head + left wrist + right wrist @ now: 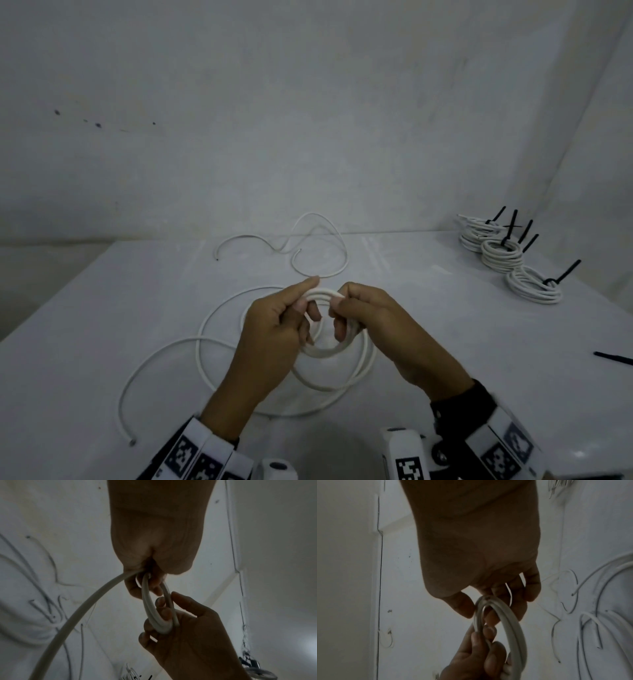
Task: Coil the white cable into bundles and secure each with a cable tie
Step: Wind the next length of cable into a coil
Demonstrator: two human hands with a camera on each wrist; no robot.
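A small coil of white cable point(323, 294) is held above the table between both hands. My left hand point(274, 329) pinches its left side with thumb and fingers; my right hand point(373, 318) pinches its right side. The coil point(154, 615) shows a few turns in the left wrist view, and the same coil point(505, 616) runs through the fingers in the right wrist view. The rest of this cable point(164, 356) trails in wide loops on the table to the left and below the hands, ending near the front left.
Another loose white cable point(308, 240) lies at the back of the table. Several tied bundles point(503, 253) with black cable ties stand at the back right. A single black cable tie point(613, 358) lies at the right edge. The wall is close behind.
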